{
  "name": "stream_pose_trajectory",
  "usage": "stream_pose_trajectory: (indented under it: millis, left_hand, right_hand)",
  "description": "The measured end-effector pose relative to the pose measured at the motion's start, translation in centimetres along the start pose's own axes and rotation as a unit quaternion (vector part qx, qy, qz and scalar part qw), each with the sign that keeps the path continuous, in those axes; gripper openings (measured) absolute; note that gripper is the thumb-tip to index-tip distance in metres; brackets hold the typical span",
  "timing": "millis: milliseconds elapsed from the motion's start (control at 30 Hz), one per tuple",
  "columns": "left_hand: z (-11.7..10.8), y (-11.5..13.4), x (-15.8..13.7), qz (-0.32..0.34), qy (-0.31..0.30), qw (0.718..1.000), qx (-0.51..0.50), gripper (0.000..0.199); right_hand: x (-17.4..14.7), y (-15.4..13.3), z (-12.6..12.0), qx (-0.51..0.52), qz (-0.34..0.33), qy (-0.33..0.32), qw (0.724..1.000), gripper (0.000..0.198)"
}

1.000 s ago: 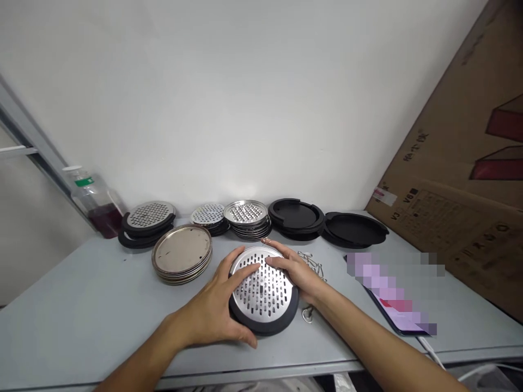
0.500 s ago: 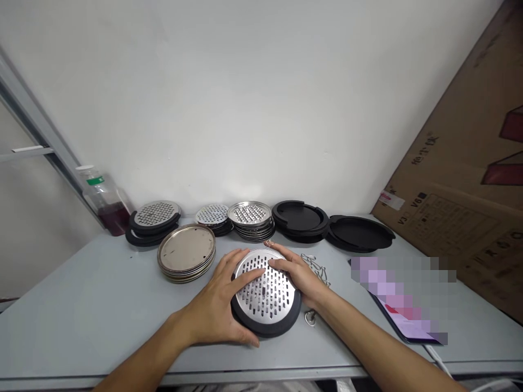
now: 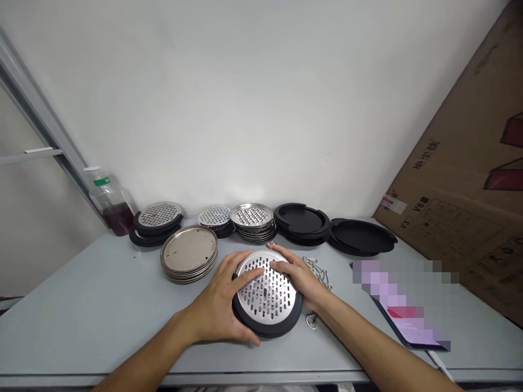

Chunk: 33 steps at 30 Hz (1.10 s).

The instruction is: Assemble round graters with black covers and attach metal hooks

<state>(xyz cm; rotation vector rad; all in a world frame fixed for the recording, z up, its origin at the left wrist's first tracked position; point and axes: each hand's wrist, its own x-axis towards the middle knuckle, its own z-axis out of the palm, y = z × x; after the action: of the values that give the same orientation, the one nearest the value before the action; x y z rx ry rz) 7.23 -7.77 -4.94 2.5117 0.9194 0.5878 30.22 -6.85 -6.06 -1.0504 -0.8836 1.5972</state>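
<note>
A round perforated metal disc sits in a black round base near the table's front. My left hand is wrapped around its left side, one finger lying across the holes and the thumb at the lower edge. On the upper right edge my right hand grips it, with a fingertip on the metal face. Several bent wire clips lie just beyond the right hand. A small metal ring rests close to the right wrist.
Plain metal discs are stacked at left. Behind stand perforated discs on black bases, smaller perforated discs, raised-tooth discs and black bases. A bottle of dark red liquid, a phone and a cardboard box flank them.
The view has shifted slightly, so everything on the table sits a little further right. Both hands keep the same hold on the disc and base.
</note>
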Motion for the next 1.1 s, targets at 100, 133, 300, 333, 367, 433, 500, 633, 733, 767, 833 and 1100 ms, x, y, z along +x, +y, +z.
stream_pose_trajectory:
  millis: [100,133,300,333,367,433,500,633,733,767,833,1100]
  left_hand:
    - [-0.1,0.4,-0.3,-0.044,-0.024,0.997,-0.054,0.116]
    - [-0.1,0.5,-0.3,-0.062,-0.022,0.995,-0.076,0.118]
    - [0.4,0.9,-0.6,-0.173,0.102,0.951,-0.236,0.083]
    - [0.6,0.9,-0.6,-0.200,0.126,0.928,-0.289,0.078]
    - [0.8,1.0,-0.7,-0.225,0.140,0.900,-0.346,0.075]
    - [1.0,1.1,-0.9,-0.264,0.132,0.845,-0.447,0.074]
    - [1.0,1.4,-1.0,-0.285,0.107,0.804,-0.512,0.069]
    - [0.8,2.0,-0.9,-0.296,0.105,0.778,-0.544,0.052]
    - [0.7,2.2,-0.8,-0.293,0.114,0.779,-0.542,0.048]
    - [0.7,2.2,-0.8,-0.292,0.119,0.780,-0.541,0.046]
    - [0.6,2.2,-0.9,-0.290,0.132,0.782,-0.536,0.044]
    - [-1.1,2.4,-1.1,-0.285,0.145,0.777,-0.543,0.039]
  right_hand:
    - [-0.2,-0.4,0.1,-0.005,-0.011,-0.006,1.000,0.065]
    - [-0.3,-0.5,0.1,-0.009,-0.017,-0.006,1.000,0.065]
    - [-0.6,-0.8,0.1,-0.019,-0.027,-0.004,0.999,0.063]
    - [-0.6,-0.9,0.1,-0.019,-0.029,-0.004,0.999,0.062]
    - [-0.7,-0.9,0.1,-0.021,-0.031,-0.003,0.999,0.061]
    - [-0.7,-1.0,0.2,-0.025,-0.038,-0.001,0.999,0.060]
    - [-0.8,-1.0,0.2,-0.026,-0.040,0.001,0.999,0.059]
    - [-0.9,-1.1,0.2,-0.016,-0.021,-0.006,1.000,0.062]
    - [-0.9,-1.1,0.1,-0.003,-0.003,-0.022,1.000,0.063]
    - [-0.9,-1.1,0.0,0.006,0.002,-0.030,1.000,0.063]
    - [-0.8,-1.1,-0.2,0.025,0.011,-0.046,0.999,0.066]
    - [-0.9,-1.0,0.0,0.048,0.043,-0.114,0.991,0.056]
